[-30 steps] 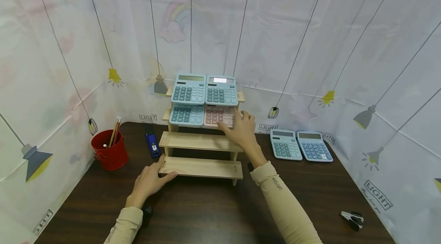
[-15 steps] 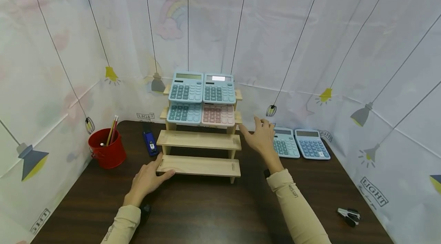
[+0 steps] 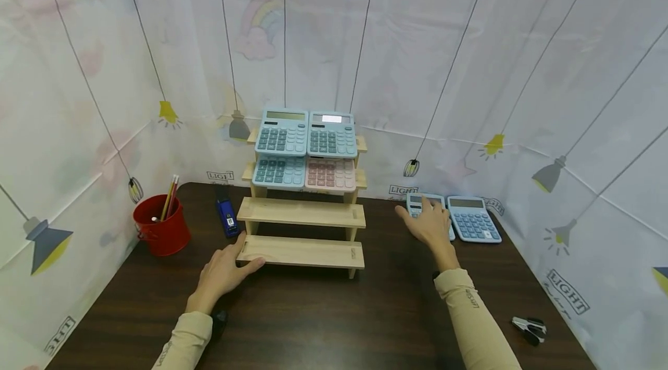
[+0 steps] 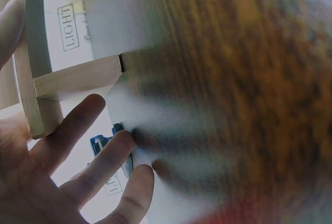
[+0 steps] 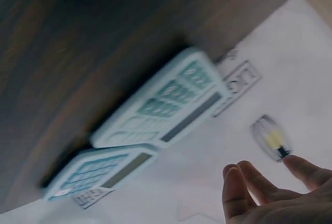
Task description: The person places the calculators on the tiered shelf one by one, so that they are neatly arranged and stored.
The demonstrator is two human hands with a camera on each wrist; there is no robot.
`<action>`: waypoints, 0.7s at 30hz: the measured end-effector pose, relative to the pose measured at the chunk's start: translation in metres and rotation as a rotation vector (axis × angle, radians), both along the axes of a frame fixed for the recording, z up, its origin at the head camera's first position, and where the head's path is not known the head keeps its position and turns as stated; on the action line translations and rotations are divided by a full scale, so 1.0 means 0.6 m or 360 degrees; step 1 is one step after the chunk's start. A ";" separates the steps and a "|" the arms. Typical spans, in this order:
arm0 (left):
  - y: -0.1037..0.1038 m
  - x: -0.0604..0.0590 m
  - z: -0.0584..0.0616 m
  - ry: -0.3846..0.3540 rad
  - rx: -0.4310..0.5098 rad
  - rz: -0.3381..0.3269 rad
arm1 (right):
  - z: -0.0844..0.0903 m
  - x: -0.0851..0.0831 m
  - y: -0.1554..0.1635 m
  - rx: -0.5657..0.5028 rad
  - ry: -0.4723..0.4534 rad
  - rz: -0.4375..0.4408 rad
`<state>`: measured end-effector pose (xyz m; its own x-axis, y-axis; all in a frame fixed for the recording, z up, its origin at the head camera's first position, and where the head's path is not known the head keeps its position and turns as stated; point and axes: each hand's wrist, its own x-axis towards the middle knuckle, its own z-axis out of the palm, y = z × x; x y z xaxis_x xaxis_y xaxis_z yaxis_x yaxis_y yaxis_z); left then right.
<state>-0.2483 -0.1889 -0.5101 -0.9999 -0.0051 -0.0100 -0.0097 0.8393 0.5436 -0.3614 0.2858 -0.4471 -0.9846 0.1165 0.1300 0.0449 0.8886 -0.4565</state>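
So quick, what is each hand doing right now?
Left hand: open, resting against the wooden rack.
Right hand: open, holding nothing, over a calculator.

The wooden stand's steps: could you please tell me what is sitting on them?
Four calculators fill the wooden stand's upper two steps; the lower two are bare. Behind them is hidden.

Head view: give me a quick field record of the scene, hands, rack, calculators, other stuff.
left hand: open, fingers resting on the left end of the bottom tier of the wooden rack
right hand: open, over the teal calculator on the table; contact unclear
blue calculator: flat on the table, directly right of the teal one
rack top tier: two light blue calculators side by side
rack second tier: teal-keyed calculator left, pink calculator right
rack lower two tiers: bare
red bucket: far left, pencils inside
stapler: right front table edge
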 end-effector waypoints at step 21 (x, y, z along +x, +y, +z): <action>0.000 0.003 0.002 0.0027 -0.0004 0.0014 | -0.046 -0.037 0.077 0.0132 -0.0407 -0.0093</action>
